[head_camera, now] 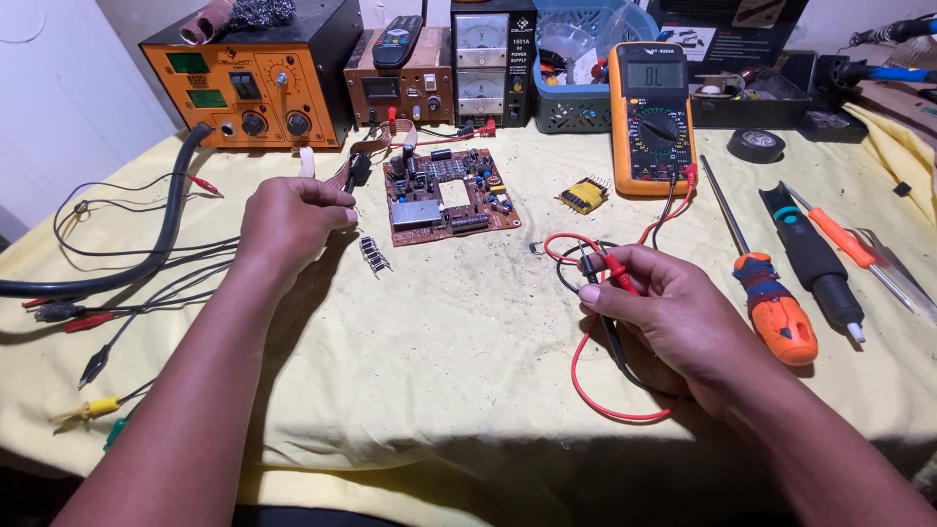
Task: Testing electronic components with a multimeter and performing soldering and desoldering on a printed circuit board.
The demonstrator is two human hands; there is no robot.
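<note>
Right of the circuit board (450,195), the right hand (664,307) pinches both probes (610,273).

Circuit board (450,195) lies at centre of the bench (439,371). Behind it, along the back edge: rework station (256,83) at left, then a small supply unit (400,90), then the metered power supply (485,66), with a basket (576,98) to its right. Multimeter (651,117) stands right of the board; its probe leads (605,293) run forward to the right hand (656,304). Left hand (291,220) rests just left of the board. Screwdrivers (781,303) lie at far right, tape roll (756,145) behind them. Clip leads (88,322) trail off the left edge.
</note>
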